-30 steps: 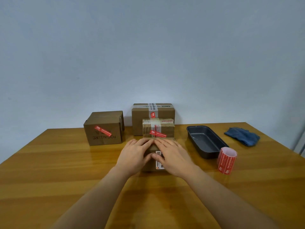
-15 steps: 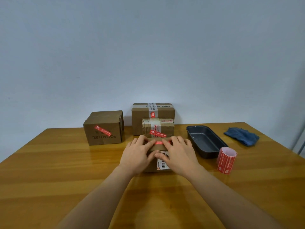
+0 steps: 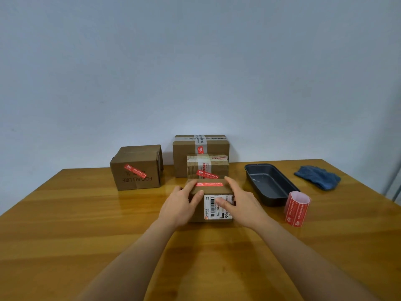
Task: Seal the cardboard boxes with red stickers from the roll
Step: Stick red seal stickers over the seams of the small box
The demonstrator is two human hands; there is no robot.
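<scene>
Cardboard box [image 3: 196, 213] with "507-P802" label [image 3: 217, 207], red sticker [image 3: 209, 184]

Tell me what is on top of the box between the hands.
A red sticker lies across the top of the nearest box, near its far edge. The left hand and right hand cover both ends of the top, hiding the surface beneath.

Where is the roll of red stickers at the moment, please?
In the head view, the sticker roll stands upright on the table's right side, just in front of the dark baking tin.
</scene>
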